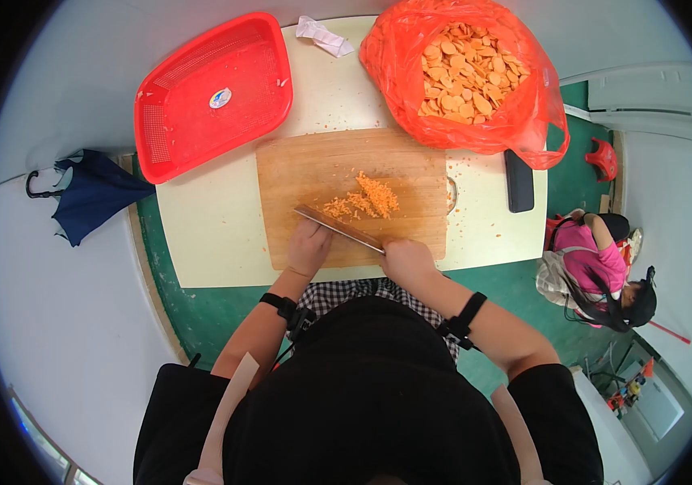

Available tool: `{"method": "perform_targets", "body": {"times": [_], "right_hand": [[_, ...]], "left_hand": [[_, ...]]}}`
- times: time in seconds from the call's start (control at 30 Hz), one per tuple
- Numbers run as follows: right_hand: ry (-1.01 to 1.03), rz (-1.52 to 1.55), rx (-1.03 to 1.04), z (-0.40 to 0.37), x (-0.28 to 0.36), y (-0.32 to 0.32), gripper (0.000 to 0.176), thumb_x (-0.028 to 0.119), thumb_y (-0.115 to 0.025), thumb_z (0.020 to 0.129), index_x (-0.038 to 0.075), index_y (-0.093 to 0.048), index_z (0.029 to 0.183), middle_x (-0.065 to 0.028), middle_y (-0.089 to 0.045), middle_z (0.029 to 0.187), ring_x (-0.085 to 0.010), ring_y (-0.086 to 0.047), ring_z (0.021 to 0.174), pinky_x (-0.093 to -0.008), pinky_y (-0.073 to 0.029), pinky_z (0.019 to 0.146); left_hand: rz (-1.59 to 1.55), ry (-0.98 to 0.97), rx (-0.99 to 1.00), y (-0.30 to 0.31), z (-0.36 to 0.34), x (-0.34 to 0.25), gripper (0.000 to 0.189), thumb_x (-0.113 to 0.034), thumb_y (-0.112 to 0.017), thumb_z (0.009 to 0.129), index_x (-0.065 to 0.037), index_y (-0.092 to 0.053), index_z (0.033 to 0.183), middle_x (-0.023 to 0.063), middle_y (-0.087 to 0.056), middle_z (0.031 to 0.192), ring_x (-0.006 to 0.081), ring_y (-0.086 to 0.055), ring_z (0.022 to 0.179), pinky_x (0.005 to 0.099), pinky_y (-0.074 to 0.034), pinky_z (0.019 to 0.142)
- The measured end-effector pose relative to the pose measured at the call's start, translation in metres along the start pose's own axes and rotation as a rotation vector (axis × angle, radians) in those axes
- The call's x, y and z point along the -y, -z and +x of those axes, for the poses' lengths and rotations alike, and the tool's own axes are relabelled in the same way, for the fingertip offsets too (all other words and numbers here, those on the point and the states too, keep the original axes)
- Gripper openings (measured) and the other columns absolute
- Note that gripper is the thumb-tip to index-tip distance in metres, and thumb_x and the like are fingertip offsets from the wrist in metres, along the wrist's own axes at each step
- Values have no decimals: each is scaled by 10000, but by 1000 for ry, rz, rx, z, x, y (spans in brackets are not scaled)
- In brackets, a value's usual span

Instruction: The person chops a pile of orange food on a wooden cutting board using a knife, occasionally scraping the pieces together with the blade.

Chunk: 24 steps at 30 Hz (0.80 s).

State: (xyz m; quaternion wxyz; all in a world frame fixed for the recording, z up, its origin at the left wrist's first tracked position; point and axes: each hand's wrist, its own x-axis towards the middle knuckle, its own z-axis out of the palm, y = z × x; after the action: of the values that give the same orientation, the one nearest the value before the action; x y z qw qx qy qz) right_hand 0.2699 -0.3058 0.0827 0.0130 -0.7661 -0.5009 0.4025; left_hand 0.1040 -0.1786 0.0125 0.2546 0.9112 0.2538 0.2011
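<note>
My right hand (407, 263) is closed around the handle of a kitchen knife (346, 230), whose long blade slants up to the left over the wooden cutting board (297, 162). At the blade's far end is my left hand (309, 249), its fingers bent against the near side and partly hidden by the blade, so I cannot tell how far they close. Just beyond the knife, a small pile of finely chopped orange carrot (376, 196) lies on the board, with loose bits scattered toward the blade.
A red plastic bag (394, 89) full of orange slices (467, 77) stands at the back right. At the back left sits a red basket (200, 133), near crumpled paper (324, 36). A black phone (519, 182) lies right of the board. Another person (592, 259) is off to the right.
</note>
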Motion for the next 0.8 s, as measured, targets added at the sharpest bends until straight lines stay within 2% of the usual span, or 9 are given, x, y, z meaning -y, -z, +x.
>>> {"method": "perform_targets", "body": {"times": [0.27,0.33,0.47,0.63,0.8], "right_hand": [[-19,16,-6,-18,-21,3,211,223,-498,807,36,-595,819,-153,-619,718,-309,-611,711,-408,-494,646],[-99,53,5,-26,-24,5,187,197,-503,791,31,-588,773,-166,-623,737,-316,-613,715,-413,-494,656],[-100,63,-44,-29,-27,2,202,205,-502,793,26,-588,757,-175,-617,729,-320,-610,709,-417,-492,658],[-154,73,-60,-26,-26,9,208,210,-499,791,29,-599,771,-182,-618,724,-332,-610,698,-427,-494,653],[-168,33,-58,-24,-25,9,216,219,-494,792,36,-608,789,-184,-620,725,-332,-613,702,-425,-497,655]], "left_hand": [[32,-15,-22,4,6,-4,102,-44,-624,686,-43,-613,787,88,-570,800,261,-556,754,332,-466,649],[-7,9,-6,3,7,-5,97,-67,-632,692,-45,-607,783,87,-571,799,252,-558,752,325,-466,645],[-33,45,34,6,9,-7,130,-99,-647,691,-44,-602,800,82,-569,832,261,-552,780,342,-463,665],[21,3,85,12,10,-11,190,-145,-665,677,-59,-599,833,43,-555,881,258,-524,844,379,-419,724],[102,-81,46,19,14,-6,145,-121,-651,679,-61,-613,806,38,-556,858,243,-524,837,372,-410,720]]}}
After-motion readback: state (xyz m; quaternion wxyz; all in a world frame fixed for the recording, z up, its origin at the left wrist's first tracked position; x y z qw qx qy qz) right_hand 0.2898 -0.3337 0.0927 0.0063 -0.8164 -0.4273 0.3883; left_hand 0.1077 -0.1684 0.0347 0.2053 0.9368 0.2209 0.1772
